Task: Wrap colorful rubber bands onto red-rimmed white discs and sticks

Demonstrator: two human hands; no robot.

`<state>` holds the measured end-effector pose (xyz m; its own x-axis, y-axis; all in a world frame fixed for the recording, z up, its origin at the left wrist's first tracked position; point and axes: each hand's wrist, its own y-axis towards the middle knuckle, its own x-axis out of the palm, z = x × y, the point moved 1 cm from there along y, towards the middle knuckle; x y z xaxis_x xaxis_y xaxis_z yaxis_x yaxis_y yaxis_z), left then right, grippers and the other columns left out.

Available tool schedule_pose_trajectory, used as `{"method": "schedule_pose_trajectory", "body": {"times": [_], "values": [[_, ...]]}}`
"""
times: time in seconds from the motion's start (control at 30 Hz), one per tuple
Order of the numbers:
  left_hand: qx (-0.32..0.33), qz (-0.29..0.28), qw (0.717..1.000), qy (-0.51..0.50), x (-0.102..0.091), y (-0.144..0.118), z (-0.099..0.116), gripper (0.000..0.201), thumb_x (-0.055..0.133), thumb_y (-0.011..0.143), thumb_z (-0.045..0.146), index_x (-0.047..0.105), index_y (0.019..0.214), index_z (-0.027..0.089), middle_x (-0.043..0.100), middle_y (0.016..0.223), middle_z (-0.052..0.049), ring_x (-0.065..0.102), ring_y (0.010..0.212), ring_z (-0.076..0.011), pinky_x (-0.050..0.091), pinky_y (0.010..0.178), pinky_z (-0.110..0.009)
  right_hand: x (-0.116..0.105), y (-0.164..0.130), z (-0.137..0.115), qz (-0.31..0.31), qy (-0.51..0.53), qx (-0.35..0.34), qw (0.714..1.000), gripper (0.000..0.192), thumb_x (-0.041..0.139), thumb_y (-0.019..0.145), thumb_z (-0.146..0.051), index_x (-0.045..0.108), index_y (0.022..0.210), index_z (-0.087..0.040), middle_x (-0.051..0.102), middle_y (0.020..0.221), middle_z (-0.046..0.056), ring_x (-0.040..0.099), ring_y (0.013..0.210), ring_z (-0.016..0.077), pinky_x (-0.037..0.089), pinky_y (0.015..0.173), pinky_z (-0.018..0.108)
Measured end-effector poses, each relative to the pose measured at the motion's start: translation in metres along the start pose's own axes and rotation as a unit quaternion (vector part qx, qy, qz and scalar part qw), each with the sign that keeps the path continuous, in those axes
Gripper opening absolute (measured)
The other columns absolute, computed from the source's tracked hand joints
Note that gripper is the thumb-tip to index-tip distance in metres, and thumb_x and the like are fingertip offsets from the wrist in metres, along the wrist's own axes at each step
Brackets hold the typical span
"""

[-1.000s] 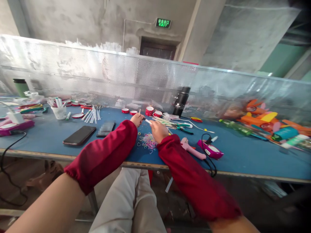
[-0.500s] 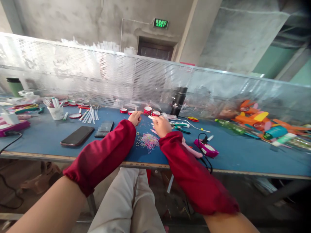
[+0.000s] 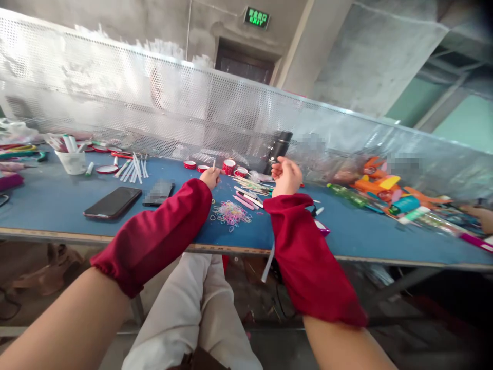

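Note:
My left hand point(image 3: 211, 178) is closed in a pinch around a thin white stick point(image 3: 214, 163), which points up from the fingers. My right hand point(image 3: 287, 176) is raised in front of the black bottle point(image 3: 278, 152), its fingers loosely curled and apart, with nothing visible in them. Between the forearms lies a pile of small multicoloured rubber bands point(image 3: 231, 213). Several pink, black and white pens point(image 3: 248, 198) lie just behind the pile. Small red tape rolls point(image 3: 228, 166) stand beyond my left hand.
On the left are a dark phone point(image 3: 113, 202), a second dark flat object point(image 3: 159, 193), white sticks point(image 3: 133, 168) and a white cup point(image 3: 71, 161) of pens. Orange toys point(image 3: 375, 180) and a green bottle point(image 3: 347, 197) lie at right. A perforated metal screen point(image 3: 231, 110) runs behind.
My right hand has moved right and up, away from my left hand; the white piece at its fingers no longer shows there. My left hand still pinches its stick. The view has shifted slightly.

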<state>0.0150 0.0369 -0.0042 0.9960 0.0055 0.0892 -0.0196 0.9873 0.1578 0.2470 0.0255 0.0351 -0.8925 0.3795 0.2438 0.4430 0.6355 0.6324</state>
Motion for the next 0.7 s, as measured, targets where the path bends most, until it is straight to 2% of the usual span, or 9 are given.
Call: {"method": "schedule_pose_trajectory", "body": {"times": [0.1, 0.17, 0.23, 0.37, 0.43, 0.53, 0.6, 0.67, 0.7], "values": [[0.019, -0.028, 0.999, 0.009, 0.002, -0.002, 0.000, 0.028, 0.036, 0.100, 0.024, 0.059, 0.087, 0.016, 0.039, 0.051, 0.005, 0.030, 0.038, -0.0064, 0.020, 0.042, -0.021, 0.011, -0.017, -0.028, -0.019, 0.105, 0.001, 0.994, 0.031, 0.050, 0.088, -0.047, 0.064, 0.090, -0.020, 0.059, 0.064, -0.003, 0.054, 0.053, 0.0087, 0.044, 0.053, 0.021], [0.018, -0.063, 0.998, 0.011, 0.006, -0.006, 0.001, 0.027, 0.036, 0.100, 0.026, 0.058, 0.088, 0.016, 0.041, 0.052, 0.005, 0.032, 0.037, -0.0058, 0.020, 0.040, -0.019, 0.019, -0.032, -0.040, -0.054, 0.120, -0.008, 0.991, 0.035, 0.048, 0.090, -0.050, 0.063, 0.084, -0.019, 0.056, 0.060, -0.003, 0.054, 0.053, 0.0094, 0.045, 0.053, 0.022], [-0.003, -0.094, 0.996, 0.005, 0.015, -0.013, 0.003, 0.026, 0.039, 0.100, 0.029, 0.058, 0.089, 0.016, 0.047, 0.055, 0.003, 0.038, 0.039, -0.0056, 0.022, 0.039, -0.018, 0.023, -0.038, -0.043, -0.058, 0.108, -0.022, 0.992, 0.041, 0.043, 0.092, -0.054, 0.061, 0.079, -0.020, 0.053, 0.058, -0.003, 0.054, 0.053, 0.0101, 0.046, 0.053, 0.024], [-0.067, -0.141, 0.986, -0.055, 0.040, -0.041, 0.015, 0.026, 0.041, 0.100, 0.031, 0.058, 0.088, 0.015, 0.056, 0.063, 0.000, 0.052, 0.047, -0.0071, 0.037, 0.045, -0.017, 0.018, -0.021, -0.029, 0.041, 0.086, -0.048, 0.994, 0.046, 0.037, 0.093, -0.057, 0.059, 0.077, -0.020, 0.050, 0.058, -0.004, 0.054, 0.053, 0.0096, 0.045, 0.052, 0.022], [-0.090, -0.164, 0.976, -0.113, 0.053, -0.065, 0.021, 0.026, 0.042, 0.100, 0.031, 0.057, 0.086, 0.015, 0.057, 0.064, -0.001, 0.054, 0.049, -0.0075, 0.040, 0.048, -0.018, 0.013, -0.005, -0.016, 0.088, 0.102, -0.032, 0.990, 0.045, 0.037, 0.093, -0.056, 0.057, 0.076, -0.020, 0.049, 0.057, -0.004, 0.052, 0.051, 0.0086, 0.043, 0.050, 0.021], [-0.132, -0.140, 0.958, -0.212, 0.071, -0.109, 0.020, 0.031, 0.035, 0.102, 0.029, 0.055, 0.082, 0.016, 0.056, 0.063, -0.001, 0.053, 0.048, -0.0072, 0.041, 0.049, -0.018, 0.007, 0.013, 0.002, 0.141, 0.144, 0.053, 0.978, 0.040, 0.036, 0.094, -0.051, 0.052, 0.074, -0.020, 0.046, 0.056, -0.005, 0.047, 0.046, 0.0070, 0.038, 0.045, 0.018], [-0.164, -0.130, 0.930, -0.304, 0.086, -0.139, 0.013, 0.033, 0.033, 0.101, 0.031, 0.053, 0.080, 0.016, 0.058, 0.066, -0.002, 0.056, 0.052, -0.0086, 0.044, 0.053, -0.020, 0.004, 0.019, 0.011, 0.167, 0.171, 0.132, 0.962, 0.034, 0.036, 0.093, -0.045, 0.049, 0.073, -0.021, 0.044, 0.056, -0.007, 0.042, 0.042, 0.0059, 0.034, 0.042, 0.018], [-0.174, -0.086, 0.898, -0.395, 0.103, -0.160, 0.001, 0.029, 0.038, 0.099, 0.031, 0.052, 0.078, 0.017, 0.059, 0.069, -0.003, 0.060, 0.059, -0.0100, 0.047, 0.061, -0.022, 0.003, 0.020, 0.015, 0.175, 0.200, 0.187, 0.946, 0.028, 0.036, 0.093, -0.041, 0.046, 0.074, -0.022, 0.041, 0.056, -0.008, 0.038, 0.039, 0.0055, 0.034, 0.041, 0.017], [-0.159, -0.039, 0.885, -0.436, 0.112, -0.167, -0.006, 0.027, 0.042, 0.097, 0.031, 0.052, 0.077, 0.017, 0.060, 0.070, -0.002, 0.060, 0.061, -0.0097, 0.047, 0.064, -0.022, 0.002, 0.019, 0.015, 0.177, 0.219, 0.206, 0.937, 0.026, 0.035, 0.093, -0.039, 0.045, 0.075, -0.022, 0.040, 0.056, -0.009, 0.037, 0.039, 0.0055, 0.034, 0.041, 0.017]]}}
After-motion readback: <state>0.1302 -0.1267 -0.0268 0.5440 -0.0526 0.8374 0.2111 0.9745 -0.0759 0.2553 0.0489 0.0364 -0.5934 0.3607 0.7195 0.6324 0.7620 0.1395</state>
